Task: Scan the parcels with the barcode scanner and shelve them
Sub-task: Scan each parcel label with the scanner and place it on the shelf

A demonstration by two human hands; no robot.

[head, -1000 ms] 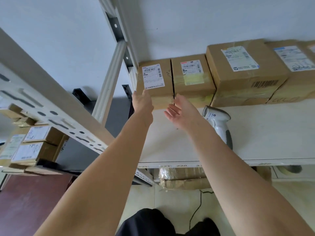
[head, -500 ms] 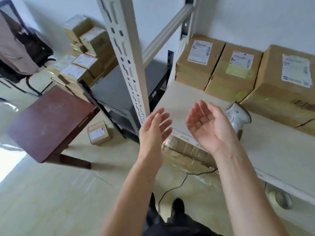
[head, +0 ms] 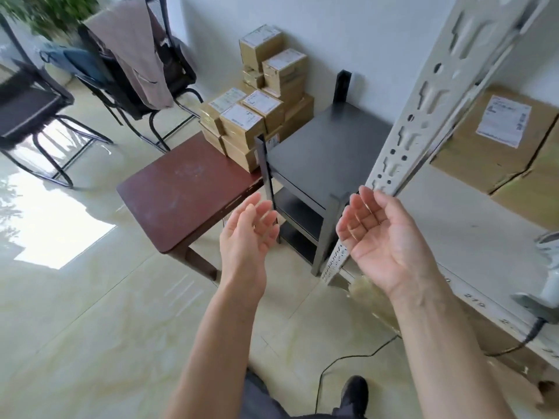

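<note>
Hovering empty — left hand, right hand; shelf post between hands, parcels.

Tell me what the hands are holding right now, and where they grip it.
Nothing is held. The left hand and right hand are both open and empty, palms facing each other in the air.

A dark red table stood on the pale tiled floor, touching a low black stand. Behind it, two black chairs, one with a beige garment hanging over its back.
</note>
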